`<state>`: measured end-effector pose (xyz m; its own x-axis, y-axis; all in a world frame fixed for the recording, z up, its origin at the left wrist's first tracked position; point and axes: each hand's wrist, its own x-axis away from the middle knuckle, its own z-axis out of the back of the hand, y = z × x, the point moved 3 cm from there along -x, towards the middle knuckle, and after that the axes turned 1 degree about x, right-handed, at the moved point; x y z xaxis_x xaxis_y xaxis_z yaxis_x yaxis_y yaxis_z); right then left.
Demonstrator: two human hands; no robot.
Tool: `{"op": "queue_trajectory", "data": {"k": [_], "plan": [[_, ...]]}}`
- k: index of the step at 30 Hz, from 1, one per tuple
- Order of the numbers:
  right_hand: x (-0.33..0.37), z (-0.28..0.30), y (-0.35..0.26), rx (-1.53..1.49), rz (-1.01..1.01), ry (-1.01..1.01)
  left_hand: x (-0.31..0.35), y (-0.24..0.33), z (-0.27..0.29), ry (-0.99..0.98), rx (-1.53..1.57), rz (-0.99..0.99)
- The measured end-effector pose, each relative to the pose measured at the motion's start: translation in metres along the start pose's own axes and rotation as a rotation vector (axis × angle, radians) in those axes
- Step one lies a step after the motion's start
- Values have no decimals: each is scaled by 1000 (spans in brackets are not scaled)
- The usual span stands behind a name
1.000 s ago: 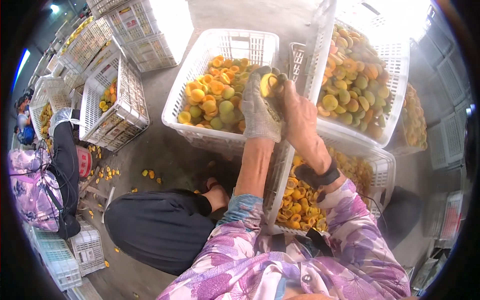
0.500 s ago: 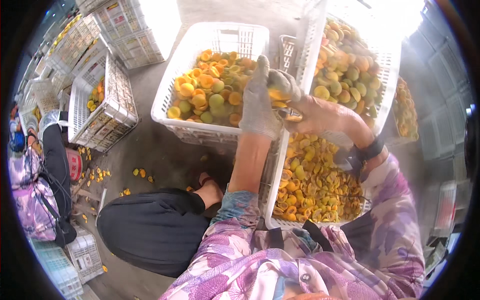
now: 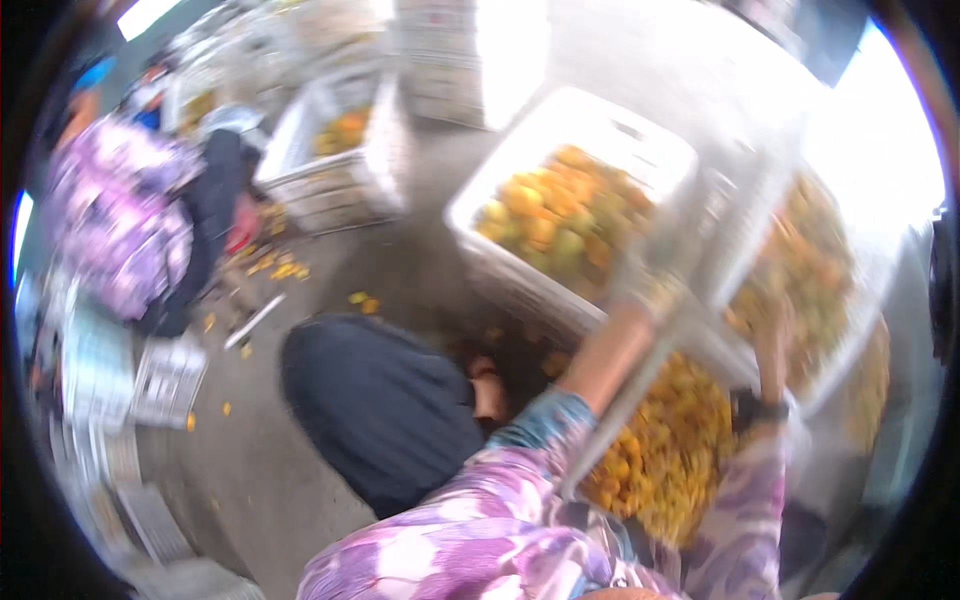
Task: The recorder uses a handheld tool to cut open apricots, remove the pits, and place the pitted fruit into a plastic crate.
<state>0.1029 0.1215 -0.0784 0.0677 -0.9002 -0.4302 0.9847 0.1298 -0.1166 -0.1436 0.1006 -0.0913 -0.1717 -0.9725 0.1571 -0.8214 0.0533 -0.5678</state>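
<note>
My left hand [image 3: 652, 278], in a pale work glove, is smeared by motion at the right edge of a white crate [image 3: 480, 215] of apricots, many of them orange halves. My right hand [image 3: 772, 325], bare and also blurred, reaches over the apricots [image 3: 812, 265] in a second white crate, farther right. Its fingers and anything in them cannot be made out. Between my forearms, below both hands, a lower crate holds a mass of orange-yellow apricot pieces [image 3: 680, 440].
A co-worker in a purple-patterned top [image 3: 125, 215] sits at the left, beside a white crate [image 3: 330, 180] with some orange fruit. Apricot pieces [image 3: 285, 268] litter the floor. My dark-trousered knee [image 3: 375, 405] is at lower middle. White crates [image 3: 445, 65] are stacked at the back.
My hands, together before around an apricot and a metal tool, have come apart. The right hand has gone to the right-hand crate. The whole view has swung leftward and is blurred.
</note>
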Motion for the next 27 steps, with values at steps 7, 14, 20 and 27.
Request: {"op": "queue_trajectory", "data": {"k": [7,14,20,27], "plan": [[16,-12,-47,-42,107,9,8,-25,40,226,-396,-97],[10,-16,-20,80,11,-232,0,-48,79,291,-759,-42],[5,17,24,-572,-216,2,31,-68,63,281,-1402,-66],[36,31,-55,-152,245,318,55,-84,36,64,-1562,-8]]}}
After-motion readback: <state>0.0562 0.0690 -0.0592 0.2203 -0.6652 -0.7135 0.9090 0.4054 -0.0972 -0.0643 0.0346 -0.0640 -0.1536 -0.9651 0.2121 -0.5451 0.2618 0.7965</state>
